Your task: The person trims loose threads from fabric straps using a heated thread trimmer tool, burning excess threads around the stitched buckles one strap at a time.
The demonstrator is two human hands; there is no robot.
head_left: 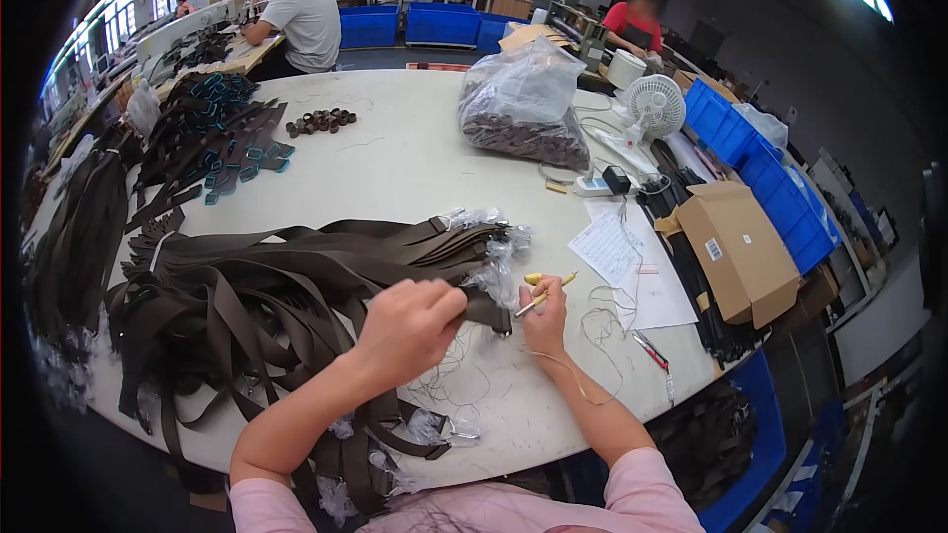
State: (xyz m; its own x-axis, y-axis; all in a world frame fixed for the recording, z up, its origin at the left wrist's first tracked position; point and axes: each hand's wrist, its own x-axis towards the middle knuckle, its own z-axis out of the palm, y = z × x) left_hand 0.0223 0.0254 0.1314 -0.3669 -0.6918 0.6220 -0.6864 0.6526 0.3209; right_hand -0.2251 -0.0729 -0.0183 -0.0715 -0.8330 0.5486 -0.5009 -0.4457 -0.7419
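My left hand (410,328) is closed on a dark brown webbing strap (486,313), whose end sticks out to the right. Just right of that end, my right hand (545,321) grips a slim tool (531,304) with yellow and metal parts; its exact kind is unclear. The metal end points down-left at the strap. A thin cord loops over my right forearm. Behind both hands lies a thick bundle of brown straps (326,252), its right ends wrapped in clear plastic (497,271). More straps tumble in loose loops beside and below my left arm.
A bag of brown pieces (523,109), a white fan (656,107), papers (617,255) and an opened cardboard box (736,252) are at the right. Red-handled snips (652,353) lie near the table edge. Straps with teal-edged parts (227,138) cover the far left. Two people sit beyond.
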